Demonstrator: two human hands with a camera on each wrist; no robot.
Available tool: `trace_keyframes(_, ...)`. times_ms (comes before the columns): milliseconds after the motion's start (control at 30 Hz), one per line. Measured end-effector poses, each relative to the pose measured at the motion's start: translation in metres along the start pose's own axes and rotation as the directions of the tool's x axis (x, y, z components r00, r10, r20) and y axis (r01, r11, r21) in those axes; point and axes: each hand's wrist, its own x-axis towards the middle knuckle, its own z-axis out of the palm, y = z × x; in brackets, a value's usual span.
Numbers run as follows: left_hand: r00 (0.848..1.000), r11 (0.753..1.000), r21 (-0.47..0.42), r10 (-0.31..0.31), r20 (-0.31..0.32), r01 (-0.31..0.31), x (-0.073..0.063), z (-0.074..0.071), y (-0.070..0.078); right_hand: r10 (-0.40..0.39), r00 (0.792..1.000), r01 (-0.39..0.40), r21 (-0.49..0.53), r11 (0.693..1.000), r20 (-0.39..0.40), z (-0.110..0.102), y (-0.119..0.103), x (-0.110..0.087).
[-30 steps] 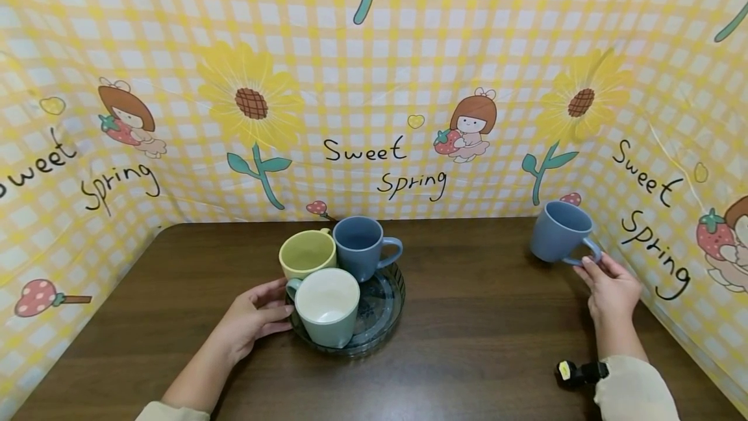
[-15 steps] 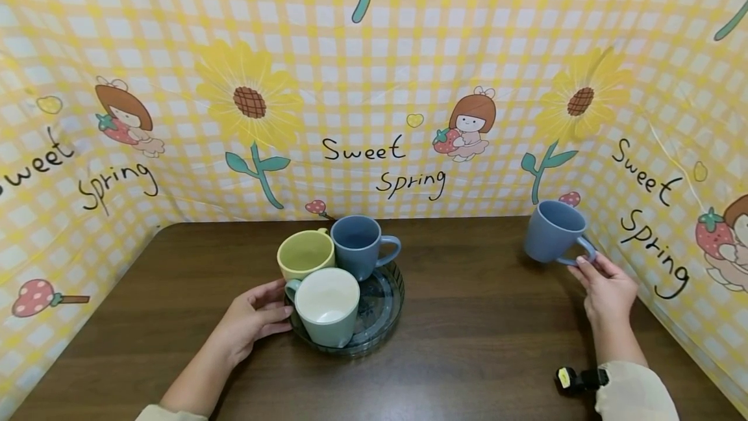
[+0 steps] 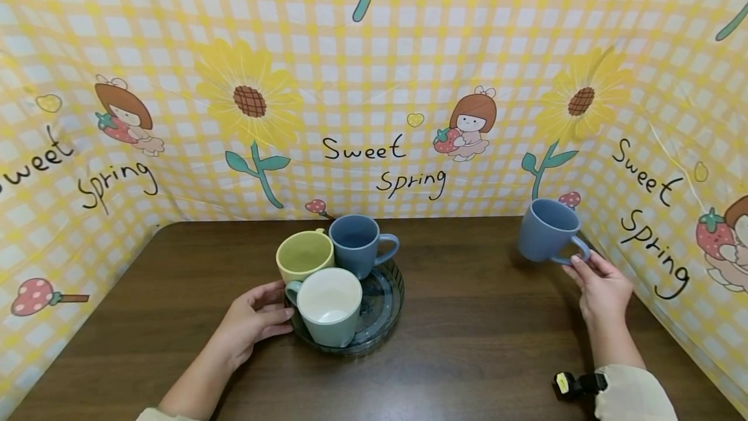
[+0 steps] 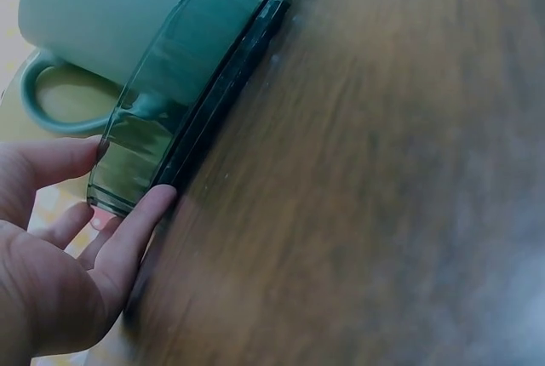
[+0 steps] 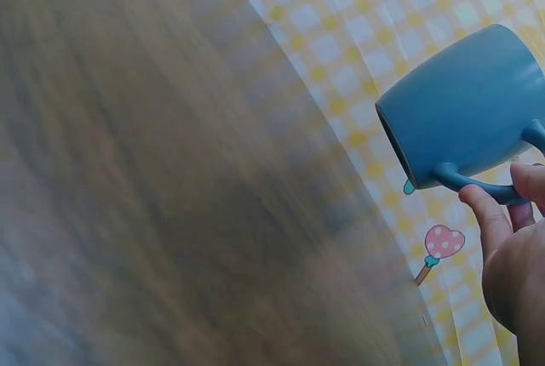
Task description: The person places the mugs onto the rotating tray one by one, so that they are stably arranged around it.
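Note:
At the table's right, my right hand pinches the handle of a blue mug. The right wrist view shows this mug raised off the table, its handle between thumb and fingers. My left hand grips the left edge of a round dark glass tray. In the left wrist view its fingers lie at the tray's side wall. A pale green mug, a yellow-green mug and a second blue mug stand upright together on the tray.
The brown wooden table has a yellow checked cloth hanging behind it and at both sides. A small black device sits at my right wrist by the sleeve.
The right hand has moved slightly left with the blue mug. My left hand stays at the tray, and the mugs on it look nearly unmoved.

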Motion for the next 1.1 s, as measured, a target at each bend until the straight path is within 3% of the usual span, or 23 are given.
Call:
trace_keyframes(500, 0.999, 1.0, -0.007, -0.016, -0.043, 0.015, -0.004, 0.004, 0.0, 0.008, 0.998, -0.009, 0.029, 1.0, 0.06, 0.008, 0.005, -0.01)
trace_keyframes(1100, 0.998, 1.0, -0.01, -0.016, -0.054, 0.015, -0.005, 0.005, 0.001, -0.019, 0.979, 0.007, 0.058, 0.998, 0.204, 0.023, 0.009, -0.026)
